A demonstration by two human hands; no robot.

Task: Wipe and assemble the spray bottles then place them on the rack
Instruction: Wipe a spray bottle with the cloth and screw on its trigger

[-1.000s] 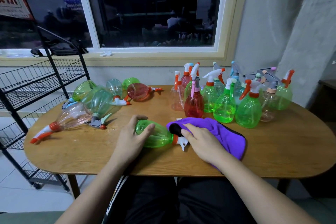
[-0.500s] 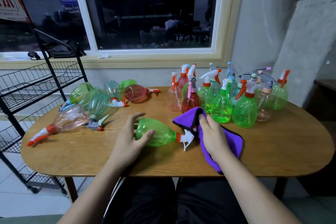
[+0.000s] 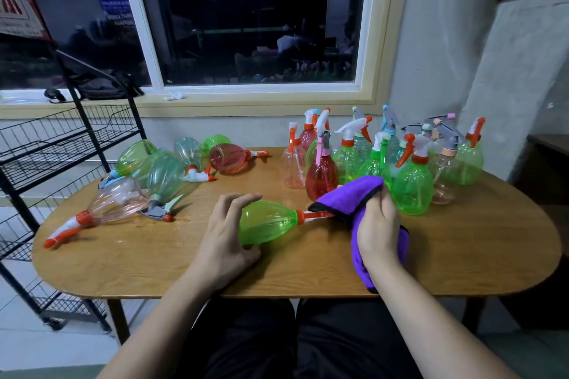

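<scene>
1. Leftmost, your black wire rack (image 3: 46,144) stands beside the wooden table (image 3: 154,258); its basket shelves show no bottles on the parts in view.
2. Next, on the table's left end, a cluster of spray bottles lies on its side: a clear pink bottle (image 3: 118,198) with an orange-and-white trigger pointing at the table edge, several green ones (image 3: 164,174) touching it, and a red bottle (image 3: 229,157) farther back. All look see-through; whether anything is inside them cannot be told.
3. Then your left hand (image 3: 223,240) cups the base of the green spray bottle (image 3: 268,224), which lies on its side near the middle of the front edge, neck pointing right. Your thumb sits under its near side and your fingers (image 3: 238,200) arch over the far side, loosely spread, grasping the bottle.
4. Its orange collar (image 3: 300,216) shows, but the trigger head is hidden under the purple cloth (image 3: 354,194).
5. Your right hand (image 3: 380,228) is clenched around that cloth, bunching it, with one black-edged corner draped over the bottle's head and the rest hanging under your palm to the table edge.
6. Behind and right of that hand, upright assembled bottles (image 3: 412,184) crowd together, green, red and pale pink, triggers fitted; they appear empty, though this is hard to confirm.
</scene>
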